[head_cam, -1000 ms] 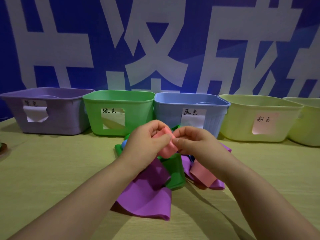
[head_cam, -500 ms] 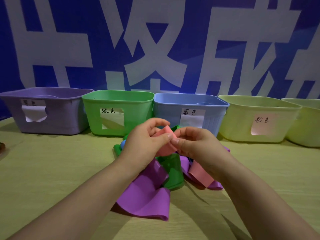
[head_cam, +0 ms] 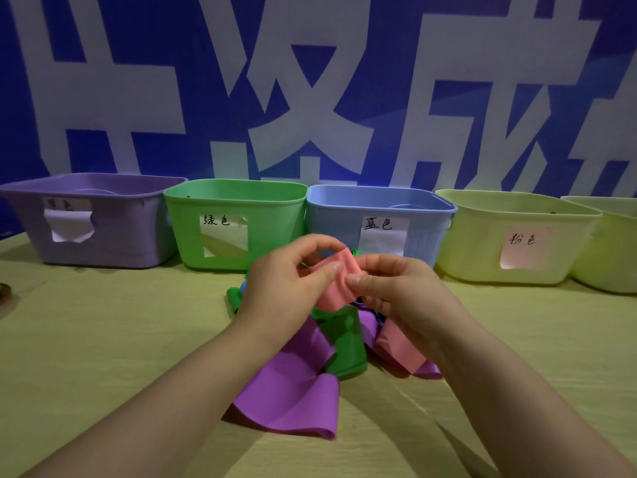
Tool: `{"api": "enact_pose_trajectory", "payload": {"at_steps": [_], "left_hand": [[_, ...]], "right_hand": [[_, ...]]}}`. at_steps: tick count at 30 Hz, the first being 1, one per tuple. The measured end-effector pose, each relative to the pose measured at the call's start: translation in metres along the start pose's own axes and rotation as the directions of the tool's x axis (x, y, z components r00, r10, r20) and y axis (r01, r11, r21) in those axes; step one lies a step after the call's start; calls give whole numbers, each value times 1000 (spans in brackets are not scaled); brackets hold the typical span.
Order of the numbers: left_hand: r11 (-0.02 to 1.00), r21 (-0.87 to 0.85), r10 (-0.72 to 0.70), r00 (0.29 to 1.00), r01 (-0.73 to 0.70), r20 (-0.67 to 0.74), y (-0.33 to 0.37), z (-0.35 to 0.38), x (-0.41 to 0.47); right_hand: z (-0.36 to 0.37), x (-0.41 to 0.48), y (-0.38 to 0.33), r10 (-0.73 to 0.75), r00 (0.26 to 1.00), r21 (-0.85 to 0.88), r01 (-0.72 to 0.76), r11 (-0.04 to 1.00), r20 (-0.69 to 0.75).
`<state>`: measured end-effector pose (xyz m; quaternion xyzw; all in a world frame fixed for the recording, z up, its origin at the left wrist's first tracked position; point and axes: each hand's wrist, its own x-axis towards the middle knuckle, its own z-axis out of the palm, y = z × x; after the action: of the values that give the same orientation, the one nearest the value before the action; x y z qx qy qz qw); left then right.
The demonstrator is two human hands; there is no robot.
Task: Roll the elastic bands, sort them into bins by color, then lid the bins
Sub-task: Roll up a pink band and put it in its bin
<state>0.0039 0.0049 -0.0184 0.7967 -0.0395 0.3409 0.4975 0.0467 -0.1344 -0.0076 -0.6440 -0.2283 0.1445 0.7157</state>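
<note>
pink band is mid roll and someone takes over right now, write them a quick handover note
Hands: left hand and right hand both pinch the pink band above the pile, its top end curled over between them; the rest trails down under the right hand.
Things: purple band and green band lie loose on the table. Behind, in a row without lids: purple bin, green bin, blue bin, and the yellow bin labelled pink.
Done: nothing visibly binned; bin insides are out of view.
Left: finish the pink roll, bin it, roll and sort the others, lid the bins.
</note>
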Motion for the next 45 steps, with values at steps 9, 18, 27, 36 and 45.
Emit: {"api": "enact_pose_trajectory", "payload": {"at_steps": [9, 18, 27, 36, 45], "left_hand": [[999, -21, 27, 999, -27, 20, 1, 1, -2], [998, 40, 47, 997, -49, 68, 0, -1, 1], [986, 152, 49, 994, -63, 93, 3, -4, -1], [892, 441, 69, 995, -96, 75, 2, -6, -2], [742, 509, 419, 895, -436, 155, -6, -1, -4]], "right_hand": [[2, -2, -1, 40, 999, 135, -44, 990, 33], [3, 1, 4, 62, 994, 50, -67, 997, 96], [2, 0, 1, 60, 996, 50, -63, 997, 65], [1, 1, 1, 38, 999, 77, -39, 996, 15], [4, -1, -3, 43, 992, 113, -56, 992, 118]]}}
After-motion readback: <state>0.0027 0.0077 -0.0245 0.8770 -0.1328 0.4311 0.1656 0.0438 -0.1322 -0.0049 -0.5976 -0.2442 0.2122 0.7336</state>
